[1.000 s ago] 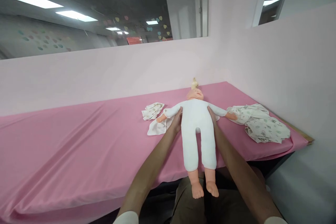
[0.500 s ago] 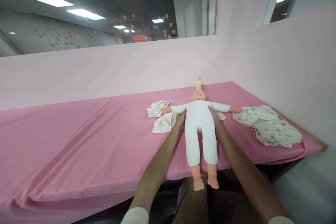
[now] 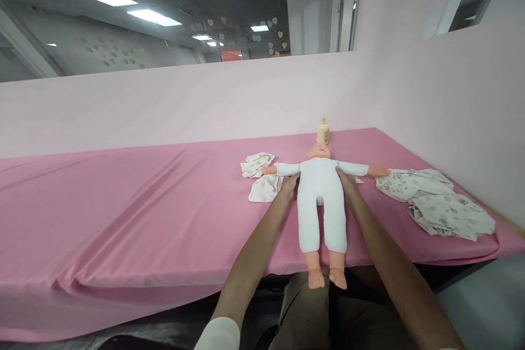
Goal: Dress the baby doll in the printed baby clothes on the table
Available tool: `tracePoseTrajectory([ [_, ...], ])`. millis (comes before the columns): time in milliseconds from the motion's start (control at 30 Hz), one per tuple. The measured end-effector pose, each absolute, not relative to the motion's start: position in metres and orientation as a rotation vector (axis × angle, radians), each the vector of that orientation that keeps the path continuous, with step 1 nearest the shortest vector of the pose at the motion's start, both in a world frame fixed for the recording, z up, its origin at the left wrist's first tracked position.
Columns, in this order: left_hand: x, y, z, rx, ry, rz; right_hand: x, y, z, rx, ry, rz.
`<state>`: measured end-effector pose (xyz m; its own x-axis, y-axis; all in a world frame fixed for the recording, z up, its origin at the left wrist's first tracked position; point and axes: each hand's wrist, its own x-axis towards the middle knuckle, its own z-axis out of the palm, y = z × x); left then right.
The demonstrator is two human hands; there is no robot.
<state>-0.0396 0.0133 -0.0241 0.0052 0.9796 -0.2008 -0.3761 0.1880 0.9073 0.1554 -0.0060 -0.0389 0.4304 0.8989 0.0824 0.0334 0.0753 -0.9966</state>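
Note:
A baby doll (image 3: 321,188) with a white cloth body lies face up, its arms spread and its feet hanging past the table's front edge. My left hand (image 3: 291,185) grips the doll's side below its arm, on the left. On the opposite side my right hand (image 3: 348,181) is closed round the torso, with part of the fingers hidden behind the body. A plain white cloth (image 3: 264,189) lies beside my left hand and seems to continue under the doll. Just above it is a crumpled patterned cloth (image 3: 256,164), near the doll's hand.
A pink sheet (image 3: 164,219) covers the long table. Behind the doll's head stands a pale pump bottle (image 3: 323,132). Patterned baby clothes (image 3: 449,210) lie to the right, touching the doll's other hand. Walls border the table at the back and right.
The view has swung a little to the left, so everything appears further right. Both hands keep their hold on the doll, whose pose looks nearly the same.

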Motion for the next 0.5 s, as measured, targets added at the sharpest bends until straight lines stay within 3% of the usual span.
tracePoseTrajectory([
  [167,-0.045,0.017,-0.024,0.778,1.026,1.185,0.151,-0.020,-0.030,-1.375,-0.754,0.949],
  [367,-0.071,0.023,-0.016,0.840,1.112,1.236,0.154,-0.044,-0.015,-1.804,-1.144,0.405],
  [500,-0.096,0.021,-0.008,1.009,1.233,1.257,0.136,-0.047,0.006,-1.749,-1.481,0.058],
])
